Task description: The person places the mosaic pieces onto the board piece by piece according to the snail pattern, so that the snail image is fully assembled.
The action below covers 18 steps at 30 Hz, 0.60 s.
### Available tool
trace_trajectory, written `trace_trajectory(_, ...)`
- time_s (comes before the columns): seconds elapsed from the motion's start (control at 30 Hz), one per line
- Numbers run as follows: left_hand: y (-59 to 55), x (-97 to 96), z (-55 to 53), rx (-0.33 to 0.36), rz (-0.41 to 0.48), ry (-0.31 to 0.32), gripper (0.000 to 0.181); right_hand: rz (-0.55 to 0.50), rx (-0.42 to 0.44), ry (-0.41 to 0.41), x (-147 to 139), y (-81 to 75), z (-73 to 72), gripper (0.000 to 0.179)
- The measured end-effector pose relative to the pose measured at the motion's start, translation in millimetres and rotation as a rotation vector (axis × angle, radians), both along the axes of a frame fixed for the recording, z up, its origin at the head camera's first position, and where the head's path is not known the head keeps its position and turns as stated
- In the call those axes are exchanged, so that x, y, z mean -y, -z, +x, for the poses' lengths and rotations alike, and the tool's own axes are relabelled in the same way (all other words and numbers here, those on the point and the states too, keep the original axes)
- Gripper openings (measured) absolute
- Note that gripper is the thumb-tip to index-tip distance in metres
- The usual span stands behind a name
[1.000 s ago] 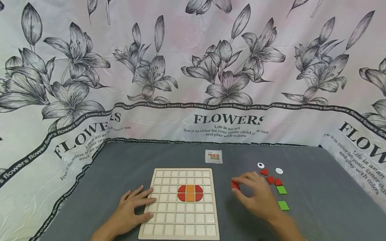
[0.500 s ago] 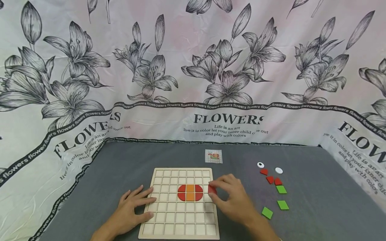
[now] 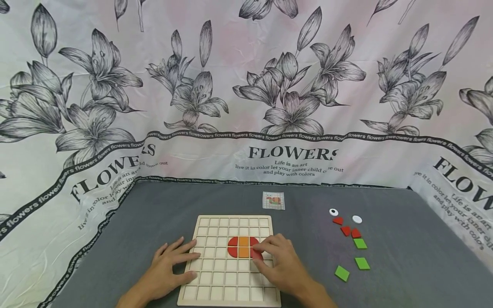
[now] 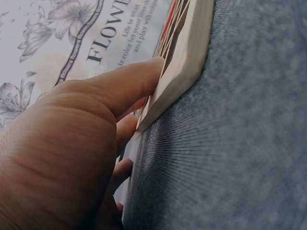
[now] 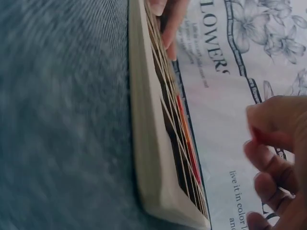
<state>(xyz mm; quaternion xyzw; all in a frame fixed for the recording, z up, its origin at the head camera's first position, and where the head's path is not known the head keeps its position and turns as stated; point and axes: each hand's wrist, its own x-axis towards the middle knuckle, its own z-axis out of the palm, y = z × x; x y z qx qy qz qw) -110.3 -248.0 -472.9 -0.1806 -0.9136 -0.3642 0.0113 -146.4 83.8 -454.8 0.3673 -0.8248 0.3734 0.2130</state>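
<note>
Your left hand point(image 3: 165, 265) rests, fingers spread, on the left edge of the wooden grid board point(image 3: 217, 278). Your right hand point(image 3: 281, 265) pinches a red tile point(image 5: 260, 136) between thumb and fingertip, above the board at the right end of a set block of two orange square tiles point(image 3: 244, 247) flanked by red rounded tiles point(image 3: 233, 241). Right of the board lie green diamond tiles point(image 3: 342, 273), small red pieces point(image 3: 345, 231), a white disc point(image 3: 357, 219) and a black-dotted disc point(image 3: 333, 212). The floral backdrop point(image 3: 219, 158) reads "FLOWERS", "Life is an art", "live it in color let your inner child", the line then broken by a fold, and "and play with colors"; its black bands point(image 3: 239, 135) repeat "flowers". Behind the board, a gridded picture card point(image 3: 274, 201) shows no legible writing.
</note>
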Motion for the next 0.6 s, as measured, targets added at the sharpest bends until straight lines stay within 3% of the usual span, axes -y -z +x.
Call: trace_trajectory(0.6, 3.5, -0.3, 0.0, -0.037, -0.003, -0.011, 0.044, 0.138, -0.021, -0.015, 1.5, 19.7, -0.3, 0.022)
